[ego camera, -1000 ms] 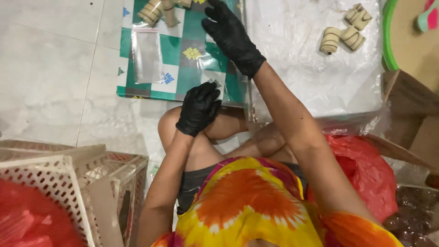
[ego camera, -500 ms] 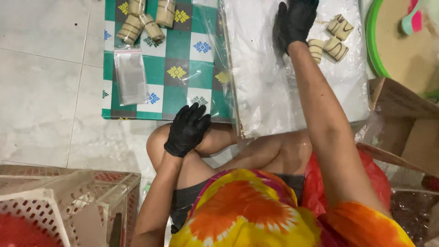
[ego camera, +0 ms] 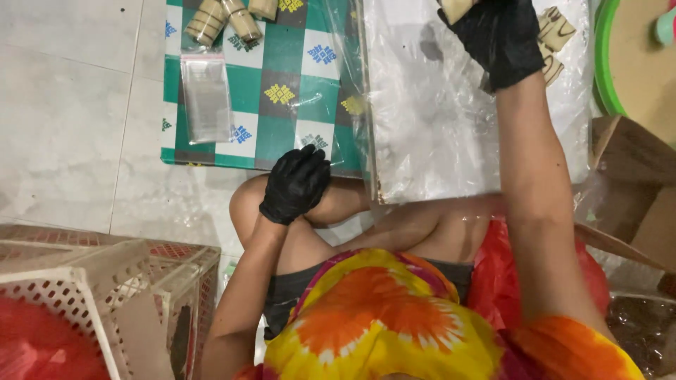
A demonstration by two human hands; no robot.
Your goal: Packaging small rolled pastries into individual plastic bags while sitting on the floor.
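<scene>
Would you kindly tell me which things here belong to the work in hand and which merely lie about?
In hand:
right hand gripping a striped roll
striped rolls beside it
plastic-covered board

Lying about:
left hand on knee
clear bag
checked mat
perforated crates

My right hand, in a black glove, closed around a pale roll at the top edge. Two more striped rolls lay just beside it on the clear plastic sheet.
</scene>
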